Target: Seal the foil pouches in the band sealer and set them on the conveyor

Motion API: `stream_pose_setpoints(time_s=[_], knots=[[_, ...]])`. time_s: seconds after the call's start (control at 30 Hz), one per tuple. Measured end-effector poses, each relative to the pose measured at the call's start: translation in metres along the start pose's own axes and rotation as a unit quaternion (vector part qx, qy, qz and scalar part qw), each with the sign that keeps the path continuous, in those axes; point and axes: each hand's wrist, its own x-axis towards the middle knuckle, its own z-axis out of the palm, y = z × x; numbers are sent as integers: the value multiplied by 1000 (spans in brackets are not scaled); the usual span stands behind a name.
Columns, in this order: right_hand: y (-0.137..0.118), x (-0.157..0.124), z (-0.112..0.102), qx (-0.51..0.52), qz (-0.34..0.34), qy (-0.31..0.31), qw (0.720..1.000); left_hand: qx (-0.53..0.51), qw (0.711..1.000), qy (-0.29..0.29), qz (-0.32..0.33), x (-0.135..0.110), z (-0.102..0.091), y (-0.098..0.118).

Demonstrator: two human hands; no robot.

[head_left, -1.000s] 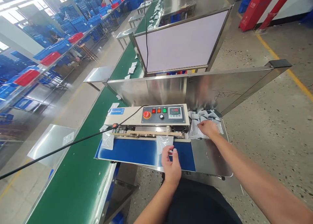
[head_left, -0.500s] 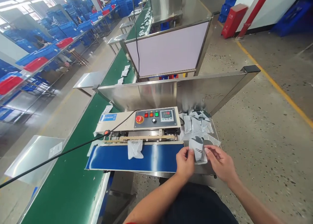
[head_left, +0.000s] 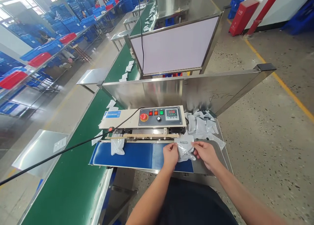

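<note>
A small clear plastic pouch lies at the right end of the blue belt of a band sealing machine, its top edge by the sealing slot. My left hand pinches the pouch's left side and my right hand pinches its right side. Another pouch sits on the belt far to the left, its top in the slot. A heap of similar pouches lies on the steel tray right of the machine, just beyond my right hand.
A black cable runs from the machine across the green conveyor on the left. Steel screens stand behind the machine. Loose pouches lie farther up the conveyor. Blue and red crates fill shelves on the far left, where other people work.
My right hand took a pouch from the heap, both hands brought it over the tray, then to the belt's right end. The earlier pouch travelled left along the belt.
</note>
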Motion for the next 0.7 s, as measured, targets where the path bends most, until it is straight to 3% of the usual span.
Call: stream_pose_setpoints(time_s=[0.1,0.23,0.33,0.5,0.7], knots=[[-14,24,-7,-66,-3,-10,998,-12,999,44,3,-1,-28,3],[-45,84,-31,-192,-31,72,978,-45,974,214,58,-19,-66,4],[-65,135,-26,-270,-57,105,955,-37,957,274,86,-37,-82,4],[-66,178,1,-326,-78,99,937,-30,961,248,119,-58,-79,8],[-47,179,-16,-334,-85,123,931,-32,975,171,136,-59,-45,9]])
